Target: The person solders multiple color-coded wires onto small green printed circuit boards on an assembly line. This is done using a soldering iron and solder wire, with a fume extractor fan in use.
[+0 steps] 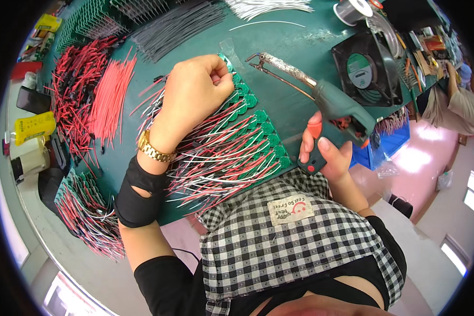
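Clock dirs. taken from mid. of wired PCBs. Green PCBs point(262, 117) are laid in slanting rows on green mat point(295, 45), w/ red, white & black leads point(216, 158) spread toward 7–9 o'c.

L hand point(194, 87) is noted at 11 o'c, over top end of rows: fingers curled, thumb & forefinger set close; whether anything is pinched can't be told, tips partly hidden.

R hand point(326, 152) is noted at 3 o'c, wrapped round handle of soldering gun point(343, 108); its barrel point(289, 70) is pointed toward 12 o'c, tip held just beside top end of rows, apart from L hand.

Edges: near mat edge is approached by leads at 6–7 o'c; checked apron point(279, 231) is found close against it at 5 o'c.

Clearance: bare mat is left btwn PCBs & gun, and from tip up toward 1 o'c. Reach at 2 o'c is limited by black fan point(366, 68), close to gun. Room is blocked at 10 o'c by red wires point(113, 100), at 11 by grey wires point(179, 31). Blue bin point(392, 145) is seen at 3 o'c, beyond R hand.
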A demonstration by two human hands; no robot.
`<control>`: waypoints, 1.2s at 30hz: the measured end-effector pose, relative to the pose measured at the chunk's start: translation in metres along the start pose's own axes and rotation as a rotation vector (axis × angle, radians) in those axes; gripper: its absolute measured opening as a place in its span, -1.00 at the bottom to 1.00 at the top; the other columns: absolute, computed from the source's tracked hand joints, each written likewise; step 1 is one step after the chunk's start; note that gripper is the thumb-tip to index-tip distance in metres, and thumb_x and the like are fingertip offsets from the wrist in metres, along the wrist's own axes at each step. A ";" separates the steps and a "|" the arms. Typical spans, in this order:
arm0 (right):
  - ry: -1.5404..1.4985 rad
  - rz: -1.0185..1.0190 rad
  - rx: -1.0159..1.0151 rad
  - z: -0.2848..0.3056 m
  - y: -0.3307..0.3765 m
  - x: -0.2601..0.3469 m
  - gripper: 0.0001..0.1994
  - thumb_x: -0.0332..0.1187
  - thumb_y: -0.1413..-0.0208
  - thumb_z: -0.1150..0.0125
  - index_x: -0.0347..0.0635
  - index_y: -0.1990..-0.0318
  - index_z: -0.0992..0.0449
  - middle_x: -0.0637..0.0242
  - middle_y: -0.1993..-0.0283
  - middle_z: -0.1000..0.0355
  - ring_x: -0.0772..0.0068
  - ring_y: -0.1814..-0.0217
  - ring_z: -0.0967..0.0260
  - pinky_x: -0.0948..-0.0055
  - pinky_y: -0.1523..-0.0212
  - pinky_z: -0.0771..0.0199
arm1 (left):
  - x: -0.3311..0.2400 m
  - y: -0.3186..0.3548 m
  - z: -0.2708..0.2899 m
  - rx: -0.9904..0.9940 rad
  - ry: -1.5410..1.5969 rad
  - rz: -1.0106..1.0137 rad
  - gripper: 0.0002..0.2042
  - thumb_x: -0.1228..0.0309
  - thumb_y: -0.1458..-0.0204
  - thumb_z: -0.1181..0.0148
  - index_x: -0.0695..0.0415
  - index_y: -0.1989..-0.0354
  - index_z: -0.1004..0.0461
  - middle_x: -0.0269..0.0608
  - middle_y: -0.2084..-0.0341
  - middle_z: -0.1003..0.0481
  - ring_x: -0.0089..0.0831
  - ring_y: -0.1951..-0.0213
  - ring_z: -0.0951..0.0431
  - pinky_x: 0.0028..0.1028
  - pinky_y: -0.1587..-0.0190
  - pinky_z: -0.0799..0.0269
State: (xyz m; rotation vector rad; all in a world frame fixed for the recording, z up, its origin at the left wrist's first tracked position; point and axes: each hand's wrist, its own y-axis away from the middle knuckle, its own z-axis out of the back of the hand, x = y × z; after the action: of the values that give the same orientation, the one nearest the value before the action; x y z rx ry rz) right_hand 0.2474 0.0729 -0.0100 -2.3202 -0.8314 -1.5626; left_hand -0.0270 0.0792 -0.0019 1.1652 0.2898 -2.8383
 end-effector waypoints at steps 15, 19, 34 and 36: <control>0.612 -0.043 0.157 -0.002 0.007 0.008 -0.67 -0.43 -0.10 -0.05 -0.25 -0.02 -0.21 0.22 0.38 -0.33 0.48 0.41 -0.33 0.47 0.35 -0.39 | 0.007 0.002 -0.002 -0.015 -0.015 0.005 -0.91 0.52 0.19 -0.20 0.21 0.57 -0.41 -0.31 0.71 -0.36 -0.59 0.64 -0.34 -0.58 0.52 -0.29; 0.575 -0.119 0.163 -0.005 0.004 0.014 -0.69 -0.41 -0.10 -0.06 -0.23 0.01 -0.24 0.23 0.39 -0.34 0.49 0.40 -0.33 0.49 0.35 -0.38 | 0.008 0.003 -0.004 -0.037 0.018 0.028 -0.91 0.48 0.23 -0.17 0.18 0.61 -0.40 -0.19 0.70 -0.39 -0.31 0.62 -0.43 -0.39 0.52 -0.36; 0.583 -0.119 0.124 -0.016 0.003 0.019 -0.76 -0.39 -0.05 -0.07 -0.24 0.14 -0.28 0.21 0.41 -0.36 0.45 0.45 -0.34 0.48 0.38 -0.37 | 0.005 0.006 -0.003 -0.043 -0.085 -0.020 -0.91 0.55 0.21 -0.21 0.19 0.58 -0.40 -0.32 0.70 -0.37 -0.58 0.64 -0.34 -0.58 0.55 -0.27; 0.417 -0.143 -0.019 -0.019 0.005 0.018 -0.68 -0.39 -0.04 -0.09 -0.29 0.06 -0.28 0.21 0.43 -0.35 0.44 0.47 -0.34 0.46 0.42 -0.39 | 0.005 0.006 -0.004 -0.047 -0.083 -0.016 -0.91 0.54 0.21 -0.21 0.19 0.58 -0.40 -0.32 0.70 -0.37 -0.57 0.64 -0.35 -0.58 0.55 -0.27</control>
State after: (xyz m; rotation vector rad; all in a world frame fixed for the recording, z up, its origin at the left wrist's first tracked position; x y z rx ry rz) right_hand 0.2400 0.0656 0.0146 -1.8731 -0.8879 -2.0236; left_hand -0.0271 0.0738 -0.0090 1.0376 0.3605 -2.8675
